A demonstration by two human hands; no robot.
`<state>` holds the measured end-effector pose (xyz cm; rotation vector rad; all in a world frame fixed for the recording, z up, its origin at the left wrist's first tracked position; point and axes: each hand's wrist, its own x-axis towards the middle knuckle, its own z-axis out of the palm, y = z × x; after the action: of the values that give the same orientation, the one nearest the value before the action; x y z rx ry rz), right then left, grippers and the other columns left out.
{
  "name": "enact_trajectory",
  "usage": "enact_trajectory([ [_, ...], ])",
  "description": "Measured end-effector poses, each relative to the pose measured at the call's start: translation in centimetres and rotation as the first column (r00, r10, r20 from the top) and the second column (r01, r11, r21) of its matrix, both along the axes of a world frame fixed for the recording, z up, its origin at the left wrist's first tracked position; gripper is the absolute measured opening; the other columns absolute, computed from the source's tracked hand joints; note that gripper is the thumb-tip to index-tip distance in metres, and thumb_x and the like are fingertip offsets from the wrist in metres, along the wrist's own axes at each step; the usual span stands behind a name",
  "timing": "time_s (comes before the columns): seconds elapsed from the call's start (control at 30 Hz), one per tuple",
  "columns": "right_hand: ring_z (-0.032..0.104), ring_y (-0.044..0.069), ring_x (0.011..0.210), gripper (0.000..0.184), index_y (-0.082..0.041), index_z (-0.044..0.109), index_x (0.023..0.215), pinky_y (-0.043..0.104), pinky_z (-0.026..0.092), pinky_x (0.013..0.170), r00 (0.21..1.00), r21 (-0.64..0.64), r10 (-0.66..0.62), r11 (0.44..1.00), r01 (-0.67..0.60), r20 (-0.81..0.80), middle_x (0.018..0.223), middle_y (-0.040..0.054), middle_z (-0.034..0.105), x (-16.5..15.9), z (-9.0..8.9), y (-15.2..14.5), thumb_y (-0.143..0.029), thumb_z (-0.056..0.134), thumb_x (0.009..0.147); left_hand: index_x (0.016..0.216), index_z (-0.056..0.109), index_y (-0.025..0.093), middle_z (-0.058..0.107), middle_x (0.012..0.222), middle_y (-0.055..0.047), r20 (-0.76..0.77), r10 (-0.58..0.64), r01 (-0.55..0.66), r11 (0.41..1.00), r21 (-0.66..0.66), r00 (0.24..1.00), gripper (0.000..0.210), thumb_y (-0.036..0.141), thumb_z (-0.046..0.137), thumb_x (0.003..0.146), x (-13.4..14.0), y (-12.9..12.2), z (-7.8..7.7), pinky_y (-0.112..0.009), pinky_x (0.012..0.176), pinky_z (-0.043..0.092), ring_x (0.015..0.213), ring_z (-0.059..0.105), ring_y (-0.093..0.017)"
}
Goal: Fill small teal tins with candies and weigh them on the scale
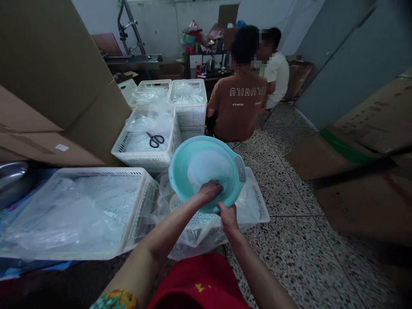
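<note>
A turquoise plastic basin (180, 150) with a grey grip on its right side is held up, tilted, over a plastic-lined crate. A smooth pale mass (209, 165) lies inside; its grain is too fine to make out. Reaching into the basin, my left hand (210, 191) has its fingers curled against the near edge of that mass, the fingertips partly hidden. My right hand (228, 216) grips the basin's near rim, closed on it with the thumb on top. Small pale blue and white pellets (198, 219) show below the basin, beside a round, light-coloured container (174, 201) of similar pellets.
A wide white crate (133, 214) under plastic film stands at left. Black-handled scissors (155, 139) lie in the crate behind, near stacked crates (189, 113). Two people sit beyond, one in a brown shirt (238, 111). Cardboard boxes flank both sides; a metal bowl (14, 176) is far left.
</note>
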<state>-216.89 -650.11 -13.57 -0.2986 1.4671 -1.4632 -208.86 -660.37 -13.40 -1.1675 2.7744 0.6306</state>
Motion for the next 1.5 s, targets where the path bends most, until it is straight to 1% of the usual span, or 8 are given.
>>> enact_trajectory([
  [0.23,0.060,0.020,0.073,0.055,-0.013,0.059,0.104,0.025,0.049,0.052,0.999,0.059,-0.024,0.998,0.025,-0.030,0.093,0.0081,0.066,-1.3,-0.8,0.2,-0.027,0.064,0.051,0.090,0.066,0.006,0.062,0.094,-0.016,0.143,0.022,-0.015,0.998,-0.056,0.989,0.028,0.014,0.039,0.088,4.1,-1.3,-0.5,-0.032,0.075,0.044,0.093,0.053,-0.025],
  [0.43,0.059,0.019,0.071,0.058,-0.012,0.059,0.107,0.025,0.050,0.053,1.000,0.046,0.002,0.999,-0.001,-0.024,0.092,0.0090,0.066,-0.9,-0.7,0.2,-0.027,0.063,0.051,0.104,0.065,0.020,0.062,0.105,-0.007,0.102,-0.060,0.065,0.997,-0.038,0.993,0.025,0.028,0.047,0.088,3.1,-0.6,-0.7,-0.032,0.084,0.042,0.100,0.051,-0.023],
  [0.7,0.060,0.019,0.074,0.059,-0.013,0.057,0.110,0.024,0.050,0.052,0.999,0.062,0.003,0.998,0.000,-0.042,0.096,0.0078,0.065,-0.9,-1.3,0.6,-0.026,0.063,0.053,0.096,0.065,0.008,0.061,0.101,-0.020,0.165,0.095,-0.090,0.995,-0.041,0.982,0.032,0.009,0.036,0.085,5.6,-1.8,-1.1,-0.038,0.080,0.043,0.102,0.053,-0.030],
  [0.83,0.061,0.020,0.076,0.058,-0.014,0.057,0.109,0.025,0.051,0.053,1.000,0.066,0.001,0.998,0.001,-0.029,0.098,0.0082,0.066,-0.4,-1.4,0.6,-0.026,0.063,0.052,0.108,0.063,0.016,0.060,0.110,-0.014,0.090,0.079,-0.080,0.997,0.013,0.993,0.029,0.022,0.044,0.087,3.7,-1.1,-0.7,-0.034,0.085,0.043,0.105,0.053,-0.026],
  [1.03,0.060,0.019,0.072,0.050,-0.014,0.060,0.101,0.028,0.053,0.057,0.999,0.053,0.018,0.998,-0.016,-0.035,0.091,0.0065,0.067,-0.1,-1.1,0.7,-0.026,0.064,0.052,0.093,0.067,0.014,0.067,0.093,-0.011,0.062,0.111,-0.118,0.985,0.128,0.992,0.024,0.019,0.045,0.085,0.1,1.0,-2.2,-0.028,0.070,0.045,0.082,0.061,-0.020],
  [1.27,0.060,0.019,0.074,0.062,-0.013,0.057,0.114,0.024,0.050,0.052,0.999,0.063,-0.016,0.998,0.018,-0.040,0.096,0.0087,0.066,-0.8,-2.1,1.2,-0.025,0.063,0.054,0.107,0.060,0.006,0.055,0.114,-0.022,0.114,0.275,-0.279,0.960,0.022,0.955,0.031,0.017,0.040,0.085,4.3,-1.7,-1.8,-0.037,0.082,0.045,0.109,0.051,-0.031],
  [1.37,0.061,0.019,0.075,0.064,-0.014,0.056,0.117,0.024,0.050,0.053,0.999,0.064,-0.011,0.998,0.014,-0.047,0.098,0.0088,0.065,-0.8,-2.5,1.0,-0.025,0.063,0.055,0.105,0.062,0.011,0.059,0.108,-0.017,0.122,0.212,-0.223,0.972,0.077,0.970,0.030,0.029,0.054,0.081,5.7,-2.1,-2.5,-0.036,0.085,0.044,0.106,0.051,-0.029],
  [1.5,0.060,0.019,0.074,0.061,-0.013,0.057,0.113,0.025,0.051,0.053,0.999,0.087,-0.011,0.996,0.015,-0.045,0.098,0.0089,0.065,-0.5,-2.4,0.6,-0.025,0.062,0.054,0.097,0.064,0.015,0.062,0.103,-0.011,0.124,0.146,-0.162,0.977,0.135,0.982,0.021,0.019,0.051,0.080,6.2,-1.9,-3.6,-0.030,0.089,0.041,0.101,0.054,-0.022],
])
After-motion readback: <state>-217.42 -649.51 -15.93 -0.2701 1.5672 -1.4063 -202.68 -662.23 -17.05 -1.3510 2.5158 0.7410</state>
